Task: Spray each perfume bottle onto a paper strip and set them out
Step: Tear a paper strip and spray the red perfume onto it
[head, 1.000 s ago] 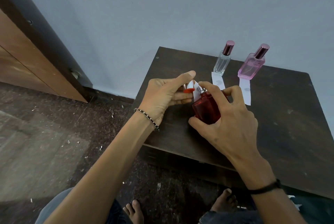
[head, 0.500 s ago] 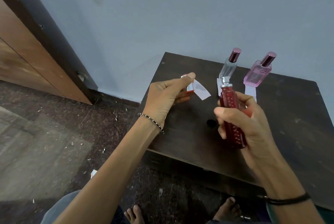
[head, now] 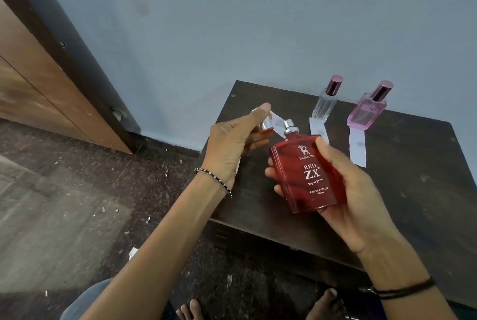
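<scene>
The right hand holds a red Ramsons "RED ZX" perfume bottle in the air above the near left part of the desk. Its grip is clamped on the glass, with the thumb on the upper right shoulder and the fingertips curling round the left side. The printed label faces the camera (it reads "EAU DE PARFUM 100 ml" near the bottom). The bottle's silver spray nozzle is bare and points away, toward the far edge of the desk.

The left hand is raised just left of the nozzle. Its grip is closed on two things at once: a silver-and-red cap tucked under the thumb, and a white paper strip that sticks out toward the nozzle. The strip's free end lies just beside the nozzle, and whether they touch cannot be told.

Along the far edge of the desk stand two capped bottles. A slim clear bottle is on the left and a pink bottle on the right, each with a dark pink cap. Each rests on the far end of its own used strip, one under the clear bottle and one under the pink bottle, and both strips run toward the near edge.

A beaded bracelet circles the left wrist and a black band the right.
</scene>
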The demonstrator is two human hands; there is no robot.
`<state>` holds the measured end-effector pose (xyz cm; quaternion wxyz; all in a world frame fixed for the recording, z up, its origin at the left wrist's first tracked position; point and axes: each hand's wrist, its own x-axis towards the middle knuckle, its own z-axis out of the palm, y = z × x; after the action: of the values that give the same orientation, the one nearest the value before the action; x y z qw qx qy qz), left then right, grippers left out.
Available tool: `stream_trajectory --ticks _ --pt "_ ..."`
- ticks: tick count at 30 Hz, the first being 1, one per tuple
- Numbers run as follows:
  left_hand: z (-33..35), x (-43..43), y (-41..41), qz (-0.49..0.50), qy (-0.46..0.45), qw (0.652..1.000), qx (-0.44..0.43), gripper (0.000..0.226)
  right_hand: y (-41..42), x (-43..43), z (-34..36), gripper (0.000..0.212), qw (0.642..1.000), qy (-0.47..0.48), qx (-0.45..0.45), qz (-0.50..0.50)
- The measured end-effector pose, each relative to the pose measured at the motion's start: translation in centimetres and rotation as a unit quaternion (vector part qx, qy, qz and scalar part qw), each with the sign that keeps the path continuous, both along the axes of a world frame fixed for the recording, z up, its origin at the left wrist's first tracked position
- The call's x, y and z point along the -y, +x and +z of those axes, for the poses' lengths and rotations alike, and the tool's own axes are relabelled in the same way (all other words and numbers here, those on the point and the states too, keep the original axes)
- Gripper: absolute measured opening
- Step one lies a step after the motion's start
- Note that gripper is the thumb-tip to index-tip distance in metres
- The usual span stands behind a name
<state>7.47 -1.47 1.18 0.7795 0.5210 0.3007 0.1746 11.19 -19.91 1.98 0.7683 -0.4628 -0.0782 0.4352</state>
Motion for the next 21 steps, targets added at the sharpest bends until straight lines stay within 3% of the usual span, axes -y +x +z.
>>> stream_trajectory --ticks 4,12,21 --pt "0.0 0.0 0.0 -0.021 -0.028 0.999 0.002 0.055 -0.4 -0.6 0.5 0.035 0.994 -0.086 0.067 -0.003" --pt "-0.2 0.1 0.0 -0.040 -0.027 0.999 -0.011 0.056 -1.1 -1.6 -0.2 0.041 0.973 -0.176 0.133 -0.069" --pt "0.1 0.7 -0.3 -0.055 0.007 0.998 -0.023 0.080 -1.9 -2.0 0.0 0.041 0.966 -0.177 0.171 -0.079"
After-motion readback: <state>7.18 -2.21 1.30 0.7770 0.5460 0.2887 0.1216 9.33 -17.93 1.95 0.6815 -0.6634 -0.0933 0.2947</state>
